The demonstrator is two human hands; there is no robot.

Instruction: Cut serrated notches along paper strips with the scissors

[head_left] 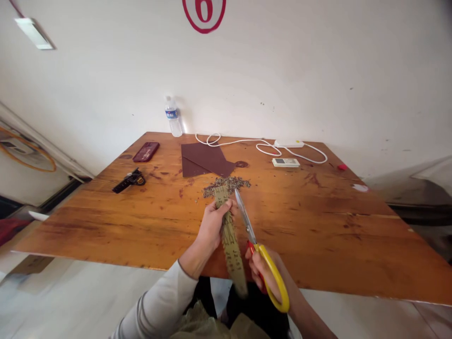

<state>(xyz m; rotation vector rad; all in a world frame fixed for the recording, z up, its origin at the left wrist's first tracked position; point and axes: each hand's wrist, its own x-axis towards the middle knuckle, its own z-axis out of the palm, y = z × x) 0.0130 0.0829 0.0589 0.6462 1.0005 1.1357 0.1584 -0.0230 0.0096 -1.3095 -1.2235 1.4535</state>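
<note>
A long olive-green strip (231, 256) with jagged edges and black printed markings lies across my left hand (212, 226), the thumb pressing on its upper part. Its lower end hangs past the table's front edge and is slightly blurred. My right hand (264, 270) grips a pair of scissors (273, 275) with one yellow and one red handle. The scissors' blades point away from me, to the right of the strip, and look nearly closed. Beyond the strip's far end, a heap of small dark clippings (240, 182) is spread on the table.
On the wooden table (318, 226) lie dark brown sheets (197, 160), a dark red phone-like case (146, 151), a black object (129, 180) and a white remote-like device (286, 162). A water bottle (173, 117) and a white cable with a power strip (288, 143) are near the wall.
</note>
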